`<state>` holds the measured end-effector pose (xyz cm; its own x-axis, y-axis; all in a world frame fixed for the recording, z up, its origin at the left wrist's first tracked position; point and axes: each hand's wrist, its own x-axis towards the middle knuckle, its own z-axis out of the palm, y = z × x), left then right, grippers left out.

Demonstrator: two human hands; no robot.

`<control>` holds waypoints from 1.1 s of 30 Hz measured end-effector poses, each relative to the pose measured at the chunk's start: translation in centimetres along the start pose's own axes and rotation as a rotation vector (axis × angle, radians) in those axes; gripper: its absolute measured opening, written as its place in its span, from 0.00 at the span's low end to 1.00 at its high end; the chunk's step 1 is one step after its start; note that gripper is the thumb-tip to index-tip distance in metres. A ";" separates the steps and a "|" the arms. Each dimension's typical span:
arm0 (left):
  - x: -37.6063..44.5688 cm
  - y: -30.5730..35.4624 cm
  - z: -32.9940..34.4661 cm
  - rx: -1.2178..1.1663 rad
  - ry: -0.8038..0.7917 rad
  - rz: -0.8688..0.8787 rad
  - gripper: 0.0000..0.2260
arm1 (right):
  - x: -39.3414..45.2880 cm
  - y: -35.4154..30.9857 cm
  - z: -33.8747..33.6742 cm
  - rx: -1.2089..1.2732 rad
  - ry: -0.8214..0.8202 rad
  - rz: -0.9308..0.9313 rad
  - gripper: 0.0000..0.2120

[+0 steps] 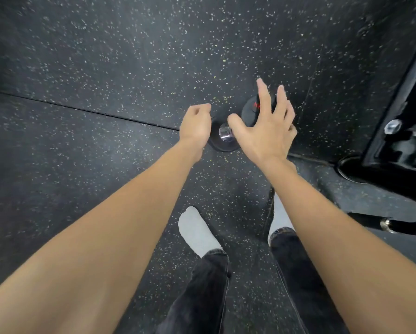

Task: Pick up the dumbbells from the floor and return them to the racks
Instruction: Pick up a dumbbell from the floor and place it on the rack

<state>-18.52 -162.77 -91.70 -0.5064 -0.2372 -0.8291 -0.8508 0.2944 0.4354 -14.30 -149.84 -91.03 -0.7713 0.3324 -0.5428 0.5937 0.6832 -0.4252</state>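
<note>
A black dumbbell with a chrome handle and red lettering on its far head lies on the speckled rubber floor in the middle of the head view. My right hand hovers over it with fingers spread wide, covering most of the handle and part of the far head. My left hand is just left of the near head, fingers loosely curled, holding nothing. I cannot tell whether either hand touches the dumbbell.
A black metal frame with a bolt and a foot stands at the right edge. My socked feet and dark jeans are below. A seam between floor mats runs across the left.
</note>
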 end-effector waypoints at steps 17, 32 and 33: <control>3.3 -2.9 10.9 0.281 -0.036 0.118 0.28 | 7.2 11.9 -2.3 0.255 0.086 0.430 0.35; 1.3 -0.8 3.3 0.421 -0.028 0.125 0.18 | 4.0 8.4 -2.9 0.397 -0.125 0.363 0.14; 0.6 -0.3 1.9 0.411 -0.018 0.120 0.16 | 3.5 7.2 -3.1 0.407 -0.136 0.343 0.13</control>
<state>-18.27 -161.22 -92.97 -0.5927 -0.1636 -0.7886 -0.6572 0.6643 0.3561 -13.48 -141.70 -93.72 -0.4974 0.3860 -0.7769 0.8674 0.2353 -0.4385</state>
